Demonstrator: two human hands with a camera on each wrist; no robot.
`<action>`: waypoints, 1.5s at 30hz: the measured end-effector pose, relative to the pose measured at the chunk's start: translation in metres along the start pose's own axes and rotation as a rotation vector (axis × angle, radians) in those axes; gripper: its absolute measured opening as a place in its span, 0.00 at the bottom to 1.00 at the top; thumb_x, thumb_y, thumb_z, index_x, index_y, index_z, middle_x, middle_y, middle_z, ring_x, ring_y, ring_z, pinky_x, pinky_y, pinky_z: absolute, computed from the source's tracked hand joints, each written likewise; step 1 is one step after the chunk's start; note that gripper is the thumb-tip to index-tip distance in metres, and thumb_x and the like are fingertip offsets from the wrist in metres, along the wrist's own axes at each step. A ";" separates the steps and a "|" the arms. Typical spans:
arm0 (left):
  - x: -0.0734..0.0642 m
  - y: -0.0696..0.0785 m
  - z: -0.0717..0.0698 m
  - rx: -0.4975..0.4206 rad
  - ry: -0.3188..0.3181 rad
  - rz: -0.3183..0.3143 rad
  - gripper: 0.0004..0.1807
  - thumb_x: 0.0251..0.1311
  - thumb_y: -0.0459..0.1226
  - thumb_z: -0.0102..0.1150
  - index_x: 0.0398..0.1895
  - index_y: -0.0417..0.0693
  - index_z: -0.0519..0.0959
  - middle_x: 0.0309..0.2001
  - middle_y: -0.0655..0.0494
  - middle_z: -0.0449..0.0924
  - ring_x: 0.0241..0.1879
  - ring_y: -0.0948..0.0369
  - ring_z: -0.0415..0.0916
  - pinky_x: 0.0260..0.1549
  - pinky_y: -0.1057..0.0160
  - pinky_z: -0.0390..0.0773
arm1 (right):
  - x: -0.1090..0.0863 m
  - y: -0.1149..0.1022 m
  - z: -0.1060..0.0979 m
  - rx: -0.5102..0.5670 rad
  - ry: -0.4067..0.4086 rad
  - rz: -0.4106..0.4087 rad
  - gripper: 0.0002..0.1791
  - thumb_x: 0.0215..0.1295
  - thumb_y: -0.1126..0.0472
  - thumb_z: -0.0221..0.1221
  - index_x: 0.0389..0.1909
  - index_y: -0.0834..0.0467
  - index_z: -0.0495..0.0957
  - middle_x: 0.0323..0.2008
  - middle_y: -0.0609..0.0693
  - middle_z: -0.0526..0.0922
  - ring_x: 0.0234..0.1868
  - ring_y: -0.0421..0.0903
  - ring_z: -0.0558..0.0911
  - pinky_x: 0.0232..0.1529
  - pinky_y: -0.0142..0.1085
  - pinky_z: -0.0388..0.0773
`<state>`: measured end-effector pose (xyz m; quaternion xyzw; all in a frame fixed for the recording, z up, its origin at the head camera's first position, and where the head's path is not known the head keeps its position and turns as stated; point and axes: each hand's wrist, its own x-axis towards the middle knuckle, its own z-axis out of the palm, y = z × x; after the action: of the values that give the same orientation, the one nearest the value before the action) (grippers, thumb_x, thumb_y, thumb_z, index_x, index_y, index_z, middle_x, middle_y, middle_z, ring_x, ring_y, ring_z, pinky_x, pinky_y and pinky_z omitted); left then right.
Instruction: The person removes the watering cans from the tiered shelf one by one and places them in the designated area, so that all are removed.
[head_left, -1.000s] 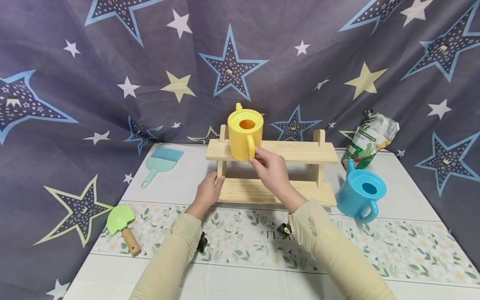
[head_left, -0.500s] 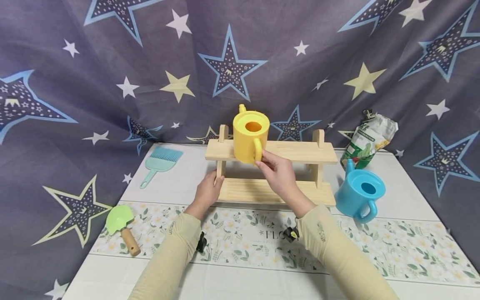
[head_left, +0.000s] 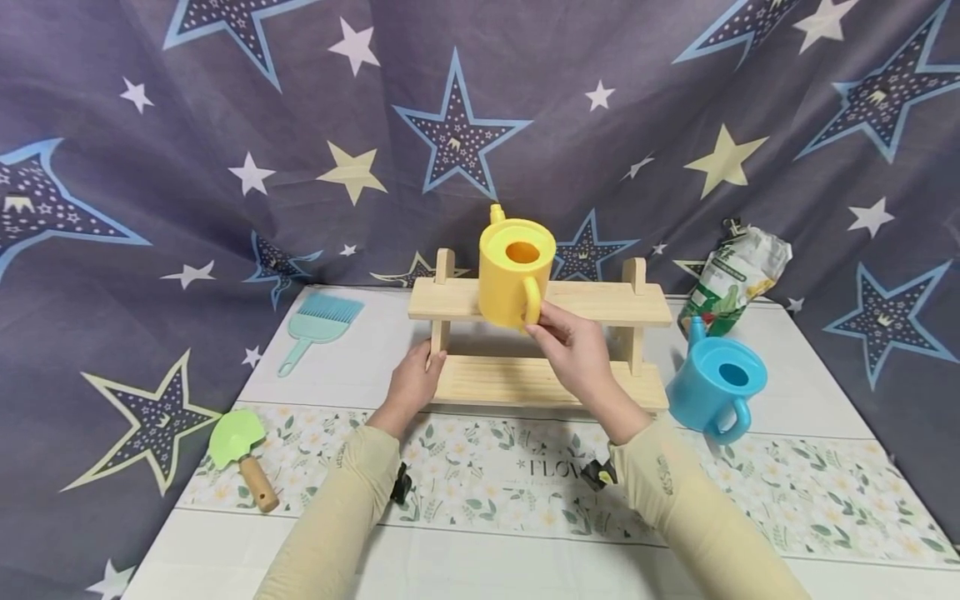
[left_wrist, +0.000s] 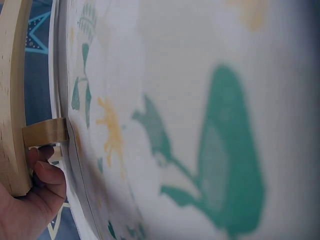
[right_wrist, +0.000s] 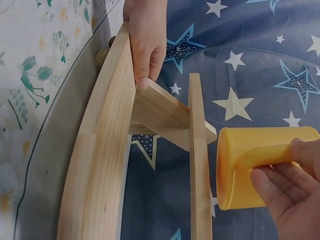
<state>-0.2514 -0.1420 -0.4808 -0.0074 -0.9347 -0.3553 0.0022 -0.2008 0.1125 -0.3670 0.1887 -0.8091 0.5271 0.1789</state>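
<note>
right hand (head_left: 581,354): fingers clamped on one yellow can (head_left: 502,287). left hand (head_left: 412,379): fingers clamped on one two-board shelf (head_left: 495,381), nine-o'clock end.

At lower left the left hand (left_wrist: 44,192) grips the end of a wooden shelf (left_wrist: 11,100), beside a leaf-printed white tablecloth (left_wrist: 175,75) and dark star-patterned cloth (left_wrist: 37,92).

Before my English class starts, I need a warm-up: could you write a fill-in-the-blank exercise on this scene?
1. The right hand holds the yellow watering can by its ____.
2. In the head view, the left hand grips the ____ end of the two-tier wooden shelf.
3. The unheld watering can is coloured ____.
4. The hand trowel's blade is coloured ____.

Missing words: handle; left; blue; green.
</note>
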 end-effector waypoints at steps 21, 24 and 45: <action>-0.002 0.001 -0.001 -0.019 -0.003 0.016 0.26 0.76 0.48 0.41 0.69 0.42 0.65 0.65 0.43 0.68 0.64 0.47 0.67 0.63 0.46 0.66 | -0.023 -0.003 -0.033 0.006 0.027 -0.014 0.21 0.64 0.71 0.62 0.58 0.67 0.76 0.46 0.63 0.84 0.45 0.55 0.85 0.44 0.30 0.81; -0.002 0.001 -0.002 -0.018 -0.001 0.023 0.26 0.76 0.48 0.41 0.69 0.42 0.65 0.64 0.42 0.68 0.64 0.47 0.67 0.63 0.46 0.66 | -0.025 0.008 -0.037 0.015 0.033 -0.014 0.20 0.64 0.69 0.63 0.58 0.64 0.78 0.46 0.60 0.85 0.44 0.53 0.86 0.43 0.27 0.80; 0.000 0.000 -0.001 -0.034 -0.011 0.003 0.27 0.75 0.49 0.42 0.70 0.44 0.64 0.65 0.43 0.68 0.64 0.47 0.67 0.63 0.46 0.66 | -0.049 0.019 -0.076 -0.136 0.091 -0.009 0.21 0.65 0.66 0.63 0.59 0.59 0.78 0.47 0.56 0.85 0.44 0.47 0.86 0.44 0.22 0.78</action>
<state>-0.2516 -0.1426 -0.4802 -0.0107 -0.9284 -0.3713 -0.0026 -0.1611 0.1956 -0.3765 0.1554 -0.8332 0.4783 0.2301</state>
